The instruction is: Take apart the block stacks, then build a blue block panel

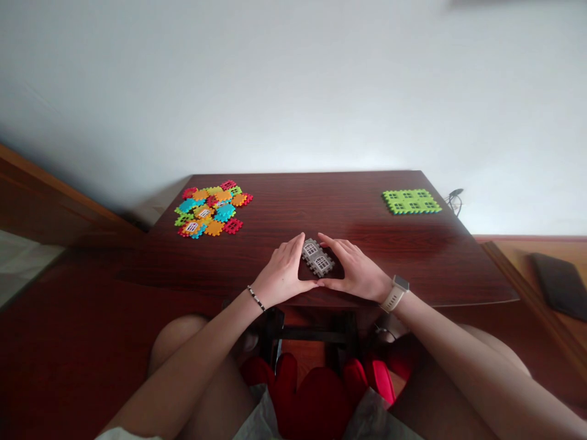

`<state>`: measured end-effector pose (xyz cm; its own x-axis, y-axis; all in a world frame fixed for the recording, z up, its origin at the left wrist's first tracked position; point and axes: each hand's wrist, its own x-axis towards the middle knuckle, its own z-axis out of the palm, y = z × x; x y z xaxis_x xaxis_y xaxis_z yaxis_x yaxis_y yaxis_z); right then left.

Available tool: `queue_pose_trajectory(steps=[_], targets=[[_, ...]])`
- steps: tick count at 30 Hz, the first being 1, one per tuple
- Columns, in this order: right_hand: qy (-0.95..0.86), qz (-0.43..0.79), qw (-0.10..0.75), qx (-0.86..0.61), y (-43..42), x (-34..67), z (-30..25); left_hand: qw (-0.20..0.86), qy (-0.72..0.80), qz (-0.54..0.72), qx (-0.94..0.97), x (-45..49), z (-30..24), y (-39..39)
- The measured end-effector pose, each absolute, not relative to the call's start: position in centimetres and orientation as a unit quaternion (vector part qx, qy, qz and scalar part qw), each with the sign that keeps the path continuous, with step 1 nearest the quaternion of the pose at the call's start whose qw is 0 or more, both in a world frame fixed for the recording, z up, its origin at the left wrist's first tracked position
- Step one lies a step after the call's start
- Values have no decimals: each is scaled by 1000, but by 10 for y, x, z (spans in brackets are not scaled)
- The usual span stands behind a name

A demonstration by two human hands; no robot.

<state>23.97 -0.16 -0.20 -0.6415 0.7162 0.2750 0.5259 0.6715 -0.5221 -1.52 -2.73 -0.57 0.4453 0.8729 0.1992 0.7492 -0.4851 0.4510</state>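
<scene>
Two joined grey interlocking tiles [317, 258] with white window frames lie at a slant on the table near its front edge. My left hand [283, 269] curves around their left side, fingers stretched forward and the thumb out to the right. On the other side my right hand [355, 264] mirrors it, fingers extended along the tiles' upper right. The thumb tips meet just below the tiles. Both hands look open, cupped around the tiles rather than clasping them. Whether the left fingers touch the tile edge, I cannot tell.
A loose pile of coloured interlocking tiles [213, 208] lies at the left of the dark brown table [312, 201]. Joined green window tiles [410, 201] lie flat at the back right. A white wall [293, 85] stands behind; a cable [455, 197] hangs beyond the right edge.
</scene>
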Motion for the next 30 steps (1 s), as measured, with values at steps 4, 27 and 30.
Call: queue_pose_trajectory(steps=[4,27,30], targets=[[-881,190,235,-363,-4,238,-5,187,460,220,839,-22,2,-28],[-887,188,245,-344,4,245,-5,189,394,223,871,-20,-5,-5],[-881,199,251,-348,6,248,-9,189,394,220,872,-22,-7,-3]])
